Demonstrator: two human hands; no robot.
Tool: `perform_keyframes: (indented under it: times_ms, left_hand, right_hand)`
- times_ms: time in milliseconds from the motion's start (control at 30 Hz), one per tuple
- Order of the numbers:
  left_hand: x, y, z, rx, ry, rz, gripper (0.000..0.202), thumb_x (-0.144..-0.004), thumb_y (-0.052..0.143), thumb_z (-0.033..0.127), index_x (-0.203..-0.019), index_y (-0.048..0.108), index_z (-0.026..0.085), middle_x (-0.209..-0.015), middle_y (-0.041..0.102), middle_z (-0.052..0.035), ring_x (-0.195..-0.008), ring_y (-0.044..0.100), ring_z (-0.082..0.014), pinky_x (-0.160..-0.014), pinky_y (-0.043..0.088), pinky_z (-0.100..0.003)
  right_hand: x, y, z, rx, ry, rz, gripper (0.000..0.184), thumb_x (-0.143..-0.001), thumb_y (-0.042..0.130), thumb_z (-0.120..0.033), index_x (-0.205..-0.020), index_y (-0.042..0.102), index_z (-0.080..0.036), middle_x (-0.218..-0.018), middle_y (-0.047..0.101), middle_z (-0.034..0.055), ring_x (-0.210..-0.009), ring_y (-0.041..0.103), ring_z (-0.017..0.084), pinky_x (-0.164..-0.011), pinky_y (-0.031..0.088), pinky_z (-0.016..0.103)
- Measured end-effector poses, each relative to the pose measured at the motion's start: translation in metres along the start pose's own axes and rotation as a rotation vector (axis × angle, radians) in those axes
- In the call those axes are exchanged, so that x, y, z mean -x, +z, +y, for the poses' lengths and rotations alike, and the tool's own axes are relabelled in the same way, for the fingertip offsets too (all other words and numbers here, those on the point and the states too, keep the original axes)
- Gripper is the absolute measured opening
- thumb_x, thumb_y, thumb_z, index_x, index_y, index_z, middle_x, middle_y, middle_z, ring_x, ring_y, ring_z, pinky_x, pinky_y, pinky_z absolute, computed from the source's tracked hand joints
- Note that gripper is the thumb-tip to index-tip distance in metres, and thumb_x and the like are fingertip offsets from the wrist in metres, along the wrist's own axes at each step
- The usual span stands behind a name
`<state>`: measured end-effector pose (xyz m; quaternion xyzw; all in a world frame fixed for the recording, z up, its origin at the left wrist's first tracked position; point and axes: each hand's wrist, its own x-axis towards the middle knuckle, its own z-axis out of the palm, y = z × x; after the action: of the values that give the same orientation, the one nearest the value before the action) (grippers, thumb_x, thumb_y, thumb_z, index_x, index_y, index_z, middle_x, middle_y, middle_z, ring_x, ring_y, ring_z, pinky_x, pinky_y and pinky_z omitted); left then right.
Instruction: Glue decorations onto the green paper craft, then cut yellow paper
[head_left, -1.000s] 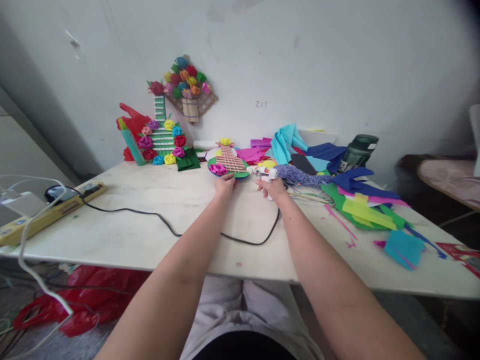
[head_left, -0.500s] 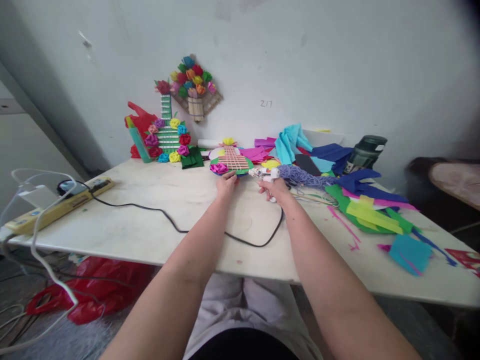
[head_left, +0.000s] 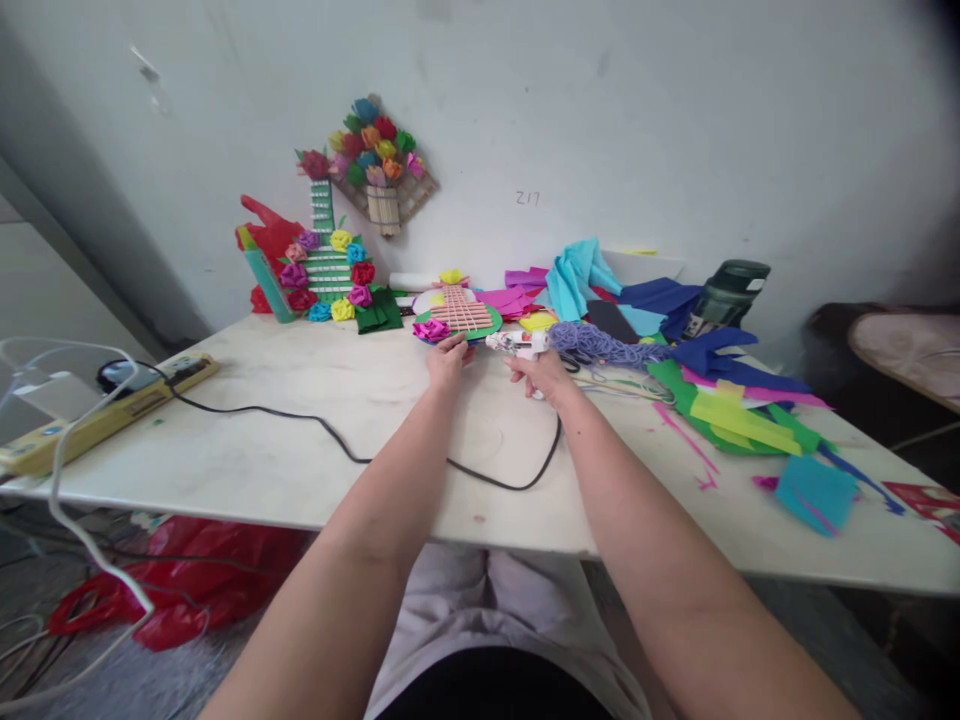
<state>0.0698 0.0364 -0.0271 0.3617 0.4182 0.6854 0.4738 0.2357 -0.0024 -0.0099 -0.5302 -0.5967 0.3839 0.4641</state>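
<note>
My left hand [head_left: 449,362] grips the near edge of a small guitar-shaped craft [head_left: 480,322]. This piece is green paper with rows of thin pinkish sticks and pale strings across it. A magenta paper flower [head_left: 431,330] sits on its left lower side, and a yellow flower [head_left: 451,276] is at its far end. In my right hand [head_left: 541,376] is a white hot glue gun [head_left: 529,343], its nozzle pointing left, close to the craft's right edge. Whether the nozzle touches the craft I cannot tell. A black cord [head_left: 517,487] loops over the table below.
Purple yarn [head_left: 600,343], coloured crepe paper [head_left: 739,420] and a dark bottle [head_left: 727,298] lie to the right. A larger flowered green guitar [head_left: 330,262] leans on the wall beside a glue bottle [head_left: 268,280]. A yellow power strip [head_left: 165,395] is on the left.
The whole view has shifted slightly, so things appear a little further left and higher. The glue gun is slightly nearer the craft; both hands keep their holds.
</note>
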Motion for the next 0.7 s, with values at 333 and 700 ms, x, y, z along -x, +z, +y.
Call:
perform_keyframes:
  times_ms: [333,700]
  left_hand:
    - [0.0000,0.0001,-0.0006,-0.024,-0.005,-0.004,0.027,-0.072,0.056,0.011,-0.097,0.066,0.012,-0.073,0.067,-0.0065,-0.073,0.067,-0.0190,-0.078,0.052,-0.037]
    - [0.0027,0.0012,0.0005,-0.027,0.002,-0.004,0.025,-0.072,0.057,0.012,-0.095,0.067,0.012,-0.072,0.067,-0.0062,-0.073,0.067,-0.0192,-0.077,0.053,-0.037]
  right_hand:
    - [-0.0025,0.0048,0.0043,0.092,-0.015,0.063,0.020,-0.069,0.064,-0.033,-0.066,0.057,-0.015,-0.045,0.055,-0.0041,-0.026,0.040,0.006,-0.028,0.035,0.018]
    - [-0.0029,0.0074,0.0025,0.140,-0.028,0.073,0.020,-0.068,0.065,-0.033,-0.064,0.054,-0.016,-0.043,0.051,-0.0051,-0.027,0.041,0.007,-0.029,0.036,0.019]
